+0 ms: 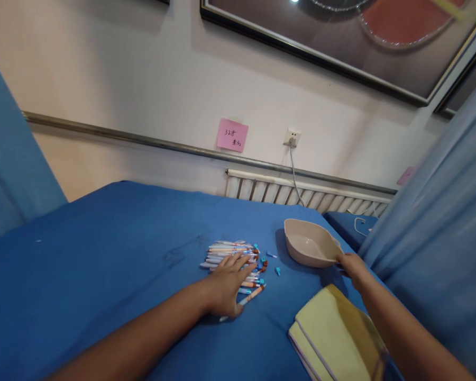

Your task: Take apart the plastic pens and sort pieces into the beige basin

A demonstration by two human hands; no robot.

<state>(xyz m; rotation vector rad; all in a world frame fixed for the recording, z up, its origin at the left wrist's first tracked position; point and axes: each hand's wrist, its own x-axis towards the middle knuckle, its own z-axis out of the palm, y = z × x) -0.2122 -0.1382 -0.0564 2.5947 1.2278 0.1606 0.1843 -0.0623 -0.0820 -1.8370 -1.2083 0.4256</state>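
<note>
My left hand (pixel 227 286) lies with spread fingers on a pile of pens (pixel 226 248) in the middle of the blue-covered table (pixel 115 264). The pens lie side by side, pale-bodied with blue, orange and brown ends; the hand hides part of them. One pen (pixel 254 294) sits askew near my thumb. Small blue and brown pieces (pixel 264 263) are scattered right of the pile, with a single blue piece (pixel 277 271) apart. My right hand (pixel 352 266) grips the right end of a beige plastic basin (pixel 311 241), which looks tilted and empty.
A folded yellow towel (pixel 329 333) lies at the front right. Blue curtains hang on the left (pixel 11 143) and right (pixel 440 222). Behind the table are a radiator (pixel 269 189), a metal rail (pixel 143 138) and a socket with a plugged cord (pixel 292 138).
</note>
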